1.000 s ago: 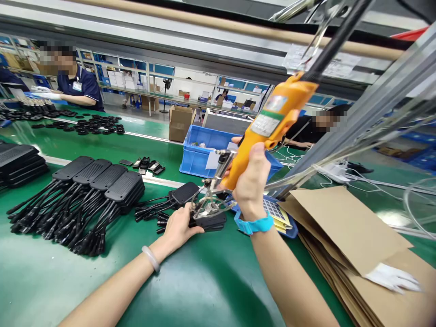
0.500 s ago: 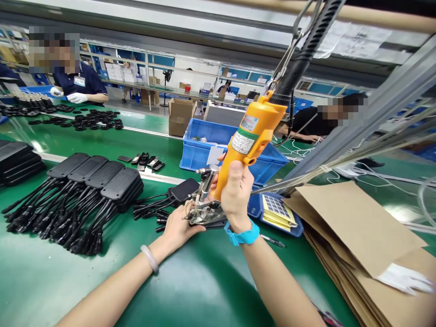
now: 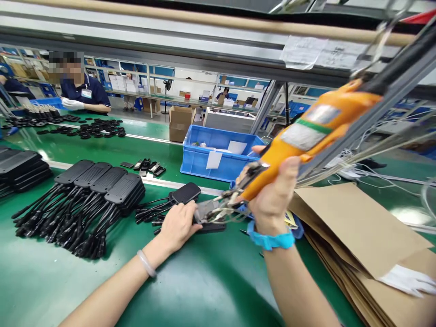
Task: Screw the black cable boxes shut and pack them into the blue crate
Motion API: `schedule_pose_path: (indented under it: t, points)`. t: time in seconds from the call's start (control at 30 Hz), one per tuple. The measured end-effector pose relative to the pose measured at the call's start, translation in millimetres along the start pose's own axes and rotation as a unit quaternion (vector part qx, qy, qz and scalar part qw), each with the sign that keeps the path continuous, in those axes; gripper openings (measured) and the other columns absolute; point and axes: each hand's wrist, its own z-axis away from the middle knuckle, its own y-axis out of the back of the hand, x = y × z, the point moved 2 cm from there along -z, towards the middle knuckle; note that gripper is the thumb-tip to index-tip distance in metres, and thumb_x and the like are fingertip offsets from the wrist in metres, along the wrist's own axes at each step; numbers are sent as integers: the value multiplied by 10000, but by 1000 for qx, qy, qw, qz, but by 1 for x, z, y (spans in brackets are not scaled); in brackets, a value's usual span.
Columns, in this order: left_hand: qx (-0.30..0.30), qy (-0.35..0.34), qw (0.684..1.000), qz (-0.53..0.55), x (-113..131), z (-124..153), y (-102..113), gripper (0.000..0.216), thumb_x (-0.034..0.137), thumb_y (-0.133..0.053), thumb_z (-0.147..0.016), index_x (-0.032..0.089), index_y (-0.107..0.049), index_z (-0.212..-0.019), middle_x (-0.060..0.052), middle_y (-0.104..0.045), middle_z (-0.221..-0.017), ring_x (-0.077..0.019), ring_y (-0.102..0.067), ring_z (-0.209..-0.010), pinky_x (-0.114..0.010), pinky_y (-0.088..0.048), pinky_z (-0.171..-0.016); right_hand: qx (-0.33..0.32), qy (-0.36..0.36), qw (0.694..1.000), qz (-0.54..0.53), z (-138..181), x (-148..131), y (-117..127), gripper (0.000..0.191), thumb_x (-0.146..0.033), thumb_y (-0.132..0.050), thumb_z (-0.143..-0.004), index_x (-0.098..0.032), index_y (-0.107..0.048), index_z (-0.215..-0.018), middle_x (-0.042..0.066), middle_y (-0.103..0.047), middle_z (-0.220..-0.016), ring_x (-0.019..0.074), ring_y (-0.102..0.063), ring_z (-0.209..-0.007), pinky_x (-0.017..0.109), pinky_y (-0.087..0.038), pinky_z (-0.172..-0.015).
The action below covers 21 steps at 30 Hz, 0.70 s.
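Observation:
My right hand point(image 3: 274, 195) is wrapped around the orange body of a power screwdriver point(image 3: 306, 136) that hangs from a thick black hose. The tool leans strongly to the right, and its metal head, blurred by motion, points down and left towards my left hand point(image 3: 177, 225). That hand is closed on the left end of a flat black box point(image 3: 214, 228) lying on the green tabletop. Fingers and the tool head hide most of the box. Just behind lies another black box with cables point(image 3: 185, 193).
Stacked black boxes with cables point(image 3: 124, 188) stand at left, with small black parts point(image 3: 150, 166) behind. A blue bin point(image 3: 200, 159) is beyond my hands. Cardboard sheets point(image 3: 361, 222) and a white glove point(image 3: 407, 279) lie at right. A gloved co-worker point(image 3: 86, 93) is across the line.
My right hand has swung the screwdriver to the right, tilting it further over and away from the box. My left hand stays at the box. The view has shifted slightly.

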Motion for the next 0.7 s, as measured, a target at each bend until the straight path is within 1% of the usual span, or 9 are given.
schedule_pose_path:
  t: [0.07,0.2,0.27,0.33,0.37,0.43,0.5,0.6,0.7]
  points:
    - [44,23,997,-61,-15,-7,10,455,349,-674,-910,130,-492,-1265,-162,-627,-1224,-284,-620,-951,-395,-486,-813,16,30,999,0,-17,-16,7,564,-719,-536,-814,-193,-696,-940,-19,-515,-575,111,-495,-404,237,-377,-338]
    - [92,85,984,-128,-47,-17,15,633,376,-661,-919,53,-378,-1384,-137,-676,-952,-291,-611,-834,-371,-466,-705,4,34,999,8,-37,-27,16,565,-732,-538,-804,-201,-704,-906,-15,-509,-538,132,-491,-408,263,-406,-347]
    - [124,64,979,-147,-50,-16,15,671,383,-685,-900,39,-381,-1390,-166,-672,-1013,-313,-605,-887,-388,-470,-717,-18,21,999,25,-38,-21,20,596,-753,-554,-787,-200,-706,-948,-23,-498,-526,138,-489,-408,270,-418,-347]
    - [155,8,980,-128,-40,-12,13,539,354,-659,-916,68,-465,-1329,-180,-648,-1127,-315,-590,-952,-406,-482,-760,-31,18,999,40,-35,-11,25,594,-744,-559,-800,-200,-708,-987,-30,-497,-525,128,-480,-396,262,-419,-347]
    - [153,-26,982,-104,-33,-9,11,431,323,-630,-934,89,-516,-1277,-165,-643,-1139,-302,-584,-958,-403,-490,-778,-34,17,998,44,-33,-6,27,581,-731,-558,-812,-201,-707,-999,-34,-499,-531,120,-473,-389,256,-419,-350]
    - [99,-81,991,-44,-16,-4,3,302,285,-604,-946,113,-588,-1193,-134,-644,-1092,-269,-582,-930,-384,-512,-798,-36,15,998,48,-31,5,31,558,-707,-553,-834,-200,-705,-1009,-40,-499,-541,104,-463,-378,243,-422,-358]
    - [13,-107,994,-2,-1,1,-9,366,326,-671,-905,122,-617,-1204,-149,-622,-1147,-282,-579,-997,-401,-529,-859,-36,13,998,55,-29,16,33,554,-703,-546,-841,-198,-704,-1003,-42,-499,-545,95,-457,-373,231,-419,-361]
    - [-81,-84,993,12,9,5,-25,501,354,-720,-866,185,-603,-1323,-197,-534,-1336,-332,-544,-1145,-467,-510,-962,-40,9,997,59,-28,28,33,553,-710,-536,-843,-202,-697,-994,-35,-518,-563,95,-465,-375,221,-399,-347]
    - [-119,-43,992,22,8,5,-32,434,322,-652,-917,254,-610,-1344,-184,-525,-1356,-324,-549,-1148,-477,-497,-991,-44,-2,996,72,-25,33,33,559,-716,-522,-849,-210,-687,-1018,-35,-517,-571,97,-470,-384,218,-397,-348]
